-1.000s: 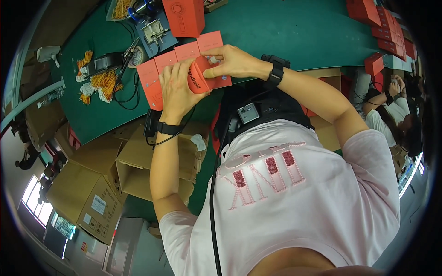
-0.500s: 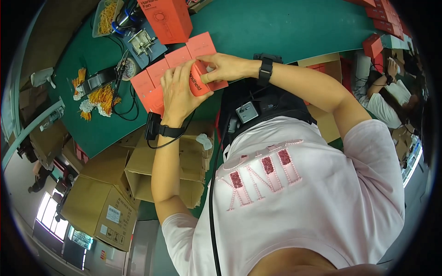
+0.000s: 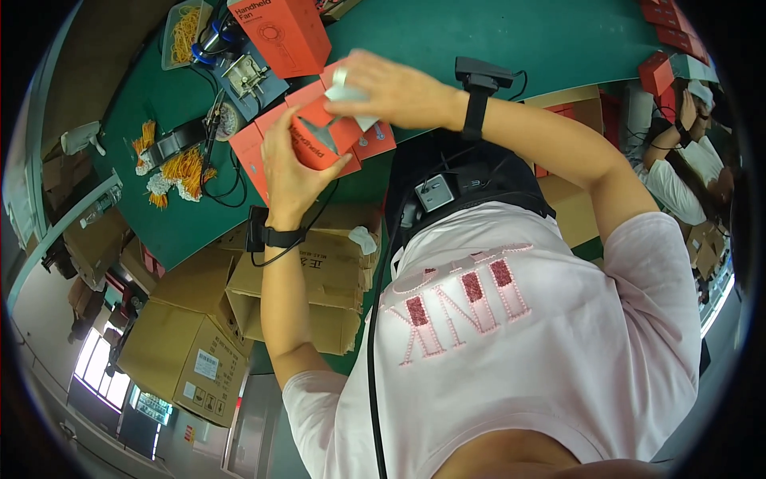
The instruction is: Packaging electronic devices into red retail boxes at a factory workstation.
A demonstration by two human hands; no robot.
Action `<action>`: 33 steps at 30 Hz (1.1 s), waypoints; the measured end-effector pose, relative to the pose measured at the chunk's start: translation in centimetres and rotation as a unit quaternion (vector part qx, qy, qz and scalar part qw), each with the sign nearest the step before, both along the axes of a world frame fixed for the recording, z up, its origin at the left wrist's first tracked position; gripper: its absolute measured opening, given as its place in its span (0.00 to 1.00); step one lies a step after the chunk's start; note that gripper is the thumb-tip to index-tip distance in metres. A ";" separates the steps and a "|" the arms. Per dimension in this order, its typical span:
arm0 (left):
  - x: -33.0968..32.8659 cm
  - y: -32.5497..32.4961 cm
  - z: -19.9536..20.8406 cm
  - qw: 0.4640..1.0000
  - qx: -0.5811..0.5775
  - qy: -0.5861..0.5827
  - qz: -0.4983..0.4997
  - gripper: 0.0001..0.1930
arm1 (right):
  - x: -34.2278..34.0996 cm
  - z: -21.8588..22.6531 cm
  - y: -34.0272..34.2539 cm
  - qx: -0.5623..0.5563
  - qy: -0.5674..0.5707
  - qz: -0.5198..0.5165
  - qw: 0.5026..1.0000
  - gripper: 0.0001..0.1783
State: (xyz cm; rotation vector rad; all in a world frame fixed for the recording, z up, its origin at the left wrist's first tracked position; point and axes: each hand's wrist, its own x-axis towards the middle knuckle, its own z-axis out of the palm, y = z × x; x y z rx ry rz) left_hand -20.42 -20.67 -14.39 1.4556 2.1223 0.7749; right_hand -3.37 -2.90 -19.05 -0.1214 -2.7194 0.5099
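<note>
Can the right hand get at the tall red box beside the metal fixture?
Likely yes: the right hand, seemingly holding a pale item, has nothing evident between it and the tall red box.

Ctr.: 2 hands, 2 wrist straps, 1 open red box; top, L of ctr.: 1 tall red box; upper L: 1 tub.

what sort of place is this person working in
Most likely a packing or assembly workshop: several orange-red boxes are on a long green worktable, along with bundled orange-yellow strands, and big brown cartons stand beside it.
</note>
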 end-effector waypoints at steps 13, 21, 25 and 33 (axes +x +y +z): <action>-0.4 -1.1 3.4 1.000 -0.017 -0.003 0.012 0.52 | -0.9 5.5 -0.9 -0.440 -0.302 0.071 0.843 0.30; -0.8 -0.4 4.3 0.996 -0.057 0.058 -0.045 0.51 | -3.2 2.7 -2.1 -0.396 -0.218 0.050 0.890 0.38; -1.1 -0.4 4.2 0.997 -0.061 0.036 -0.027 0.51 | -2.7 1.3 -2.6 -0.355 -0.156 0.025 0.922 0.24; -2.9 -2.2 1.9 0.986 -0.126 0.101 -0.038 0.51 | -1.4 -3.3 1.3 -0.080 0.024 0.074 0.994 0.09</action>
